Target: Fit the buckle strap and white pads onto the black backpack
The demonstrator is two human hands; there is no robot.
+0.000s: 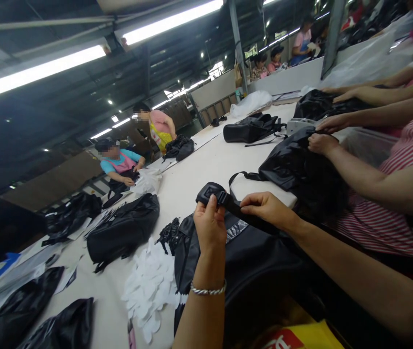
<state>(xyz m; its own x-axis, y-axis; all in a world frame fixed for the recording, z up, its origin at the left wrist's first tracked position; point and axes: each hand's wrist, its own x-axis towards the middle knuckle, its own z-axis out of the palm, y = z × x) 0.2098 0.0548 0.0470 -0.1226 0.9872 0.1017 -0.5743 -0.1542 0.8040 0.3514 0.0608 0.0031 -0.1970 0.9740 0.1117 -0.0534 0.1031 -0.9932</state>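
Note:
My left hand (209, 224), with a silver bracelet at the wrist, is closed around a black strap (228, 201) near its plastic buckle. My right hand (267, 208) pinches the same strap a little further along to the right. The strap belongs to a black bag (250, 257) that lies on the table just in front of me, under both forearms. A pile of small white paper pieces (150, 286) and a heap of black plastic buckles (170, 233) lie just left of the bag.
A long pale table (195, 169) carries several black bags (122, 230) and plastic wraps. At my right, a person in a red-striped top handles a black plastic bag (293, 165). Other people sit across the table (119, 162). A yellow item (304, 337) sits near my lap.

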